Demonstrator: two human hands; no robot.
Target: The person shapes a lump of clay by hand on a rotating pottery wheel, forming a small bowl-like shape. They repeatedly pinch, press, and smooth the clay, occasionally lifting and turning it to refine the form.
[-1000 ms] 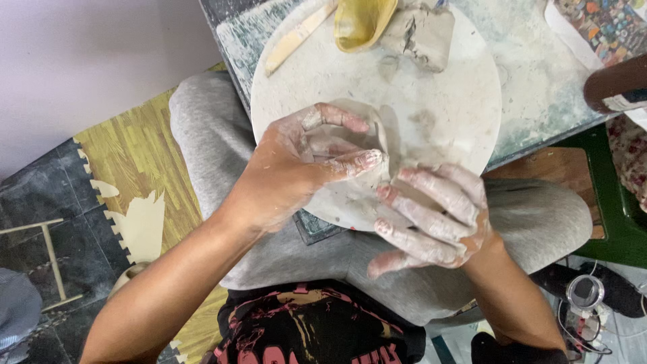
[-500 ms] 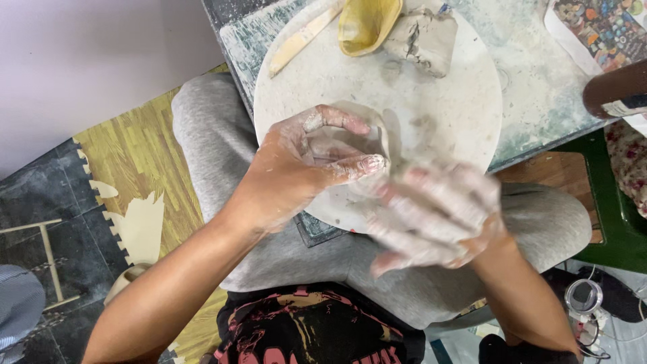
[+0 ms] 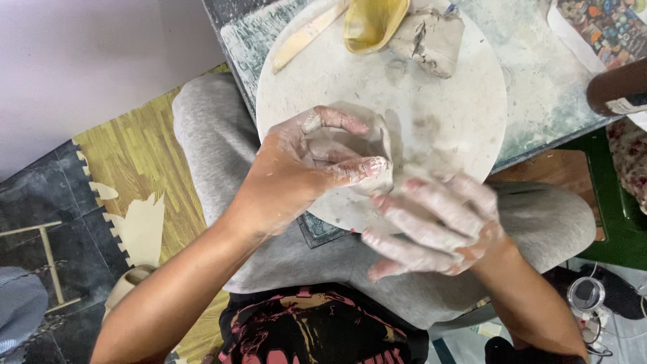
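Note:
A small grey clay bowl (image 3: 377, 145) rests on the near part of a round pale board (image 3: 431, 101). My left hand (image 3: 296, 168) is wrapped around the bowl, thumb on its near wall and fingers curled over the far rim. My right hand (image 3: 431, 226), smeared with clay and blurred, is spread flat just right of the bowl with its fingertips at the bowl's near side. Both hands are coated in wet clay.
At the board's far edge lie a lump of grey clay (image 3: 431, 37), a yellow sponge (image 3: 374, 23) and a flat wooden tool (image 3: 310, 34). The board sits on a stained table (image 3: 539, 87). A brown bottle (image 3: 617, 91) stands at the right. My grey-trousered knees are below.
My right hand has shifted slightly right and up along the bowl's near side and is blurred with motion. The left hand keeps its hold on the bowl.

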